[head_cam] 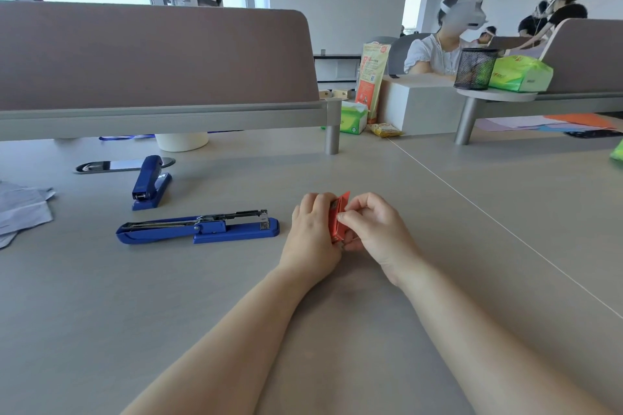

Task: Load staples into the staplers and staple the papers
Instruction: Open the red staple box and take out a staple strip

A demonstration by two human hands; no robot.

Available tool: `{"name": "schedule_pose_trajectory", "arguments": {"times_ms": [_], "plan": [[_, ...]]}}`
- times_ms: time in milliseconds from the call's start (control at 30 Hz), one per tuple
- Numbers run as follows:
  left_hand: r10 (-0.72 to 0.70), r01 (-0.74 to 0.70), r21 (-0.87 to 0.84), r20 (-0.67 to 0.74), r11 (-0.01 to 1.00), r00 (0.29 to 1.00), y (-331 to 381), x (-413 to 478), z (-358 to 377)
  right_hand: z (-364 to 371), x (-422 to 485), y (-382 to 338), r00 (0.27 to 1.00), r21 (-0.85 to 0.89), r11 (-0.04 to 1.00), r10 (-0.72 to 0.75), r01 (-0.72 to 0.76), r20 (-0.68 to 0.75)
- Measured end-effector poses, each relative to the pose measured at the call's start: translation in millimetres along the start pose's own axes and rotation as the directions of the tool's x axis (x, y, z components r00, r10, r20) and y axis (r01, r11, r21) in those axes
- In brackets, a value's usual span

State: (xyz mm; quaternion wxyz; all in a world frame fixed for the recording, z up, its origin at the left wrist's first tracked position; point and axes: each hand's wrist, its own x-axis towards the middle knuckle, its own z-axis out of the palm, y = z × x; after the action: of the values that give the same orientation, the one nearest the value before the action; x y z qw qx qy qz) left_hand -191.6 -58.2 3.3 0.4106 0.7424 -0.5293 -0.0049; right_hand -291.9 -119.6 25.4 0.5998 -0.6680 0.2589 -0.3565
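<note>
Head camera: my left hand is curled round the red staple box and my right hand pinches its edge. I'm getting staples out. The open stapler waits at nine o'clock, with the papers beyond. Next, probably: tease out one strip.

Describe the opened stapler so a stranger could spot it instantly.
On the grey desk, look left of the left hand and right hand gripping a red box. Of two blue staplers, the opened stapler is nearer, swung out flat with its metal channel exposed, unlike the closed stapler behind.
</note>
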Motion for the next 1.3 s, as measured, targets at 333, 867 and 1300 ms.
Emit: {"name": "schedule_pose_trajectory", "arguments": {"times_ms": [333,867,1300], "plan": [[0.016,-0.016,-0.002,0.023,1.0,1.0,0,-1,0,0,1,-1,1.0,0.016,1.0,0.0,-0.001,0.029],[0.064,-0.079,0.143,0.112,0.986,0.992,2,-2,0,-10,5,-1,0.994,-0.147,0.984,0.103,-0.1,0.018],[0.084,-0.111,0.196,0.141,0.974,0.986,5,-2,1,-3,3,0,0.993,-0.476,0.879,-0.032,-0.028,-0.116]]}}
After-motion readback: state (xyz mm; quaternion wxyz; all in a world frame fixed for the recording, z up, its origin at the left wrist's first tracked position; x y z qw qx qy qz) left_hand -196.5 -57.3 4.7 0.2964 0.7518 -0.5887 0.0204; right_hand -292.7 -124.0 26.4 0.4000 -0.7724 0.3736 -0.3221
